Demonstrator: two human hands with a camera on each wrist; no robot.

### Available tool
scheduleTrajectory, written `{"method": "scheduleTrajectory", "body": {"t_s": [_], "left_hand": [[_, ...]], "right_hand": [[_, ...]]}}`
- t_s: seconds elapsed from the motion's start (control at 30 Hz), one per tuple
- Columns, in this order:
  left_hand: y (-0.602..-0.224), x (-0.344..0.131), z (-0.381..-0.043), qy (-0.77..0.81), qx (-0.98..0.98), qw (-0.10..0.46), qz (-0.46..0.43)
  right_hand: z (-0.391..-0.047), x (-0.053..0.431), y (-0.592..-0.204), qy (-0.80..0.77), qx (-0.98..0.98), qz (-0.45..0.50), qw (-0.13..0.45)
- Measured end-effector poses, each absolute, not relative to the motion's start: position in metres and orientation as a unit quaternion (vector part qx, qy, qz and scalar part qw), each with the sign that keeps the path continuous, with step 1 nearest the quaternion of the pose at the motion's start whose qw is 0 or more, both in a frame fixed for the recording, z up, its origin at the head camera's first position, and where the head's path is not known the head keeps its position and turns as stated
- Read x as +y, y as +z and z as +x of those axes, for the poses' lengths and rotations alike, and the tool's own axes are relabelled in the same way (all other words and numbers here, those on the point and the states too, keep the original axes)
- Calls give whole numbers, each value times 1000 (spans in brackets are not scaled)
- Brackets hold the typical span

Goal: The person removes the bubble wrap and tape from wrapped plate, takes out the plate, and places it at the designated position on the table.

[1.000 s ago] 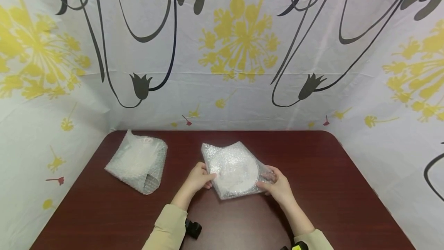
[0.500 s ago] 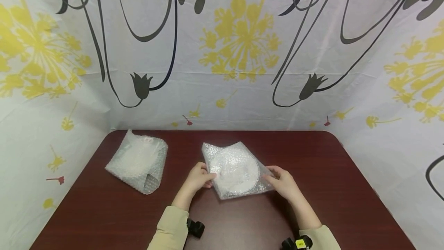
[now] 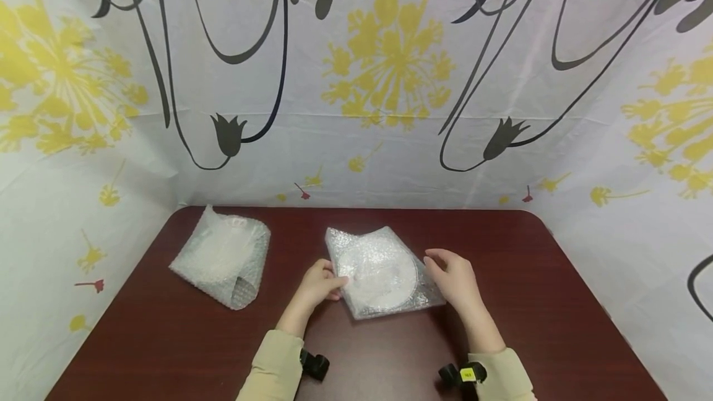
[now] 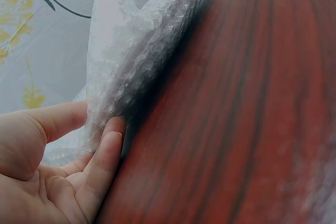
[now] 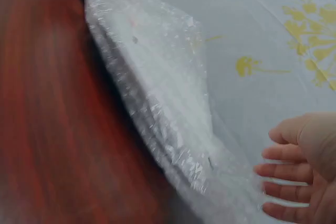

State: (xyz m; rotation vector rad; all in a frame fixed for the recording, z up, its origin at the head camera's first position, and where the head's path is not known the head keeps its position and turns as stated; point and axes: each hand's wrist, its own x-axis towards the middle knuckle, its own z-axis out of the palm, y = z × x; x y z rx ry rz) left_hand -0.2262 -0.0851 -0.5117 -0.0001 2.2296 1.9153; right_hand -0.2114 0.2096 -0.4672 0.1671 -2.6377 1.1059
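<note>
A clear bubble-wrap pouch [image 3: 379, 271] with a white, round, plate-like disc inside lies tilted at the middle of the table. My left hand [image 3: 316, 288] pinches its left edge, thumb on top and fingers beneath, as the left wrist view shows with the bubble wrap [image 4: 126, 45] raised off the wood. At the pouch's right corner is my right hand [image 3: 455, 280], fingers loosely bent and holding nothing. In the right wrist view that hand [image 5: 299, 169] has its fingers spread beside the wrap's loose end [image 5: 231, 182]; whether a fingertip touches it I cannot tell.
A second bubble-wrap pouch [image 3: 220, 258] with something white inside lies at the table's left, its lower corner curled open. The dark red wooden table [image 3: 501, 246] has rounded far corners. A patterned white cloth [image 3: 390, 166] hangs behind and along both sides.
My right hand has let go of the pouch's right corner and moved slightly up and right. My left hand keeps its pinch, and the pouch has hardly moved.
</note>
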Motion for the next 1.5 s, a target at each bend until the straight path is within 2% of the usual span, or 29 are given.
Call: {"method": "scheduleTrajectory", "body": {"t_s": [0.2, 0.8, 1.5], "left_hand": [[-512, -85, -226, 649, 754, 100, 0], [-513, -85, -226, 646, 757, 97, -4], [-513, -84, -226, 648, 756, 97, -7]], "right_hand": [[-219, 199, -463, 390, -904, 89, 152], [-237, 187, -483, 350, -923, 119, 109], [-234, 187, -496, 335, -929, 131, 88]]}}
